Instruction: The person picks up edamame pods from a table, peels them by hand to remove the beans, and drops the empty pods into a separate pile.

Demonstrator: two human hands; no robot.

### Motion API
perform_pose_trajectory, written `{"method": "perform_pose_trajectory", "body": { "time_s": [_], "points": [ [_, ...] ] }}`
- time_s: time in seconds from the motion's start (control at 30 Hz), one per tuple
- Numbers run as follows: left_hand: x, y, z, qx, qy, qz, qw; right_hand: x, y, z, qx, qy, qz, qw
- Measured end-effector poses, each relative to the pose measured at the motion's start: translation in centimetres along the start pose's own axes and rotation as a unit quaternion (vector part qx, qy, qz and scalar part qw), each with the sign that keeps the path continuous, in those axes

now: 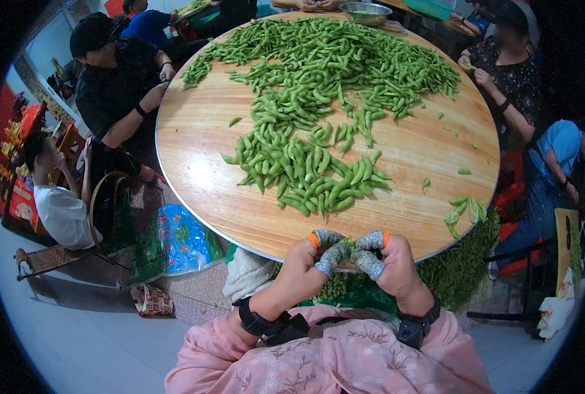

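Both my hands meet at the near edge of a round wooden table, with grey finger covers on thumbs and forefingers. My left hand and my right hand pinch a small green pod between their fingertips. The fingers largely hide the pod. Beyond them lies a large heap of green pods, its near end a short way in front of my hands. A few split pods sit near the table's right edge.
Below the table's right edge is a green pile. A metal bowl stands at the far edge. People sit left and right of the table; one person sits on a chair at the left. A blue bag lies on the floor.
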State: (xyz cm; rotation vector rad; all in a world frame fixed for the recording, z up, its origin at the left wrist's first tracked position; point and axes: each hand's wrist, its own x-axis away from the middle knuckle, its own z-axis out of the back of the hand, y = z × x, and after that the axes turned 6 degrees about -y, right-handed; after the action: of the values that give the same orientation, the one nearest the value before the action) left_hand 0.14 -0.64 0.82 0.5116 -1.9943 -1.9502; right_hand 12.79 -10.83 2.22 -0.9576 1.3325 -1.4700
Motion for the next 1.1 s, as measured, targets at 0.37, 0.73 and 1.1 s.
{"method": "perform_pose_trajectory", "body": {
  "time_s": [0.37, 0.73, 1.1],
  "points": [
    [-0.6, 0.8, 0.3, 0.201, -0.027, 0.184, 0.962, 0.1, -0.1, -0.4, -0.017, -0.01, -0.013, 1.0],
    [0.2, -0.2, -0.8, 0.066, -0.047, 0.11, 0.991, -0.4, 0.9, 0.4, -0.127, 0.085, -0.023, 0.988],
    [-1.5, 0.6, -1.0, -0.3, -0.105, 0.021, 0.948, 3.0, 1.9, 4.5, 0.018, 0.2, -0.004, 0.98]
  ]
}}
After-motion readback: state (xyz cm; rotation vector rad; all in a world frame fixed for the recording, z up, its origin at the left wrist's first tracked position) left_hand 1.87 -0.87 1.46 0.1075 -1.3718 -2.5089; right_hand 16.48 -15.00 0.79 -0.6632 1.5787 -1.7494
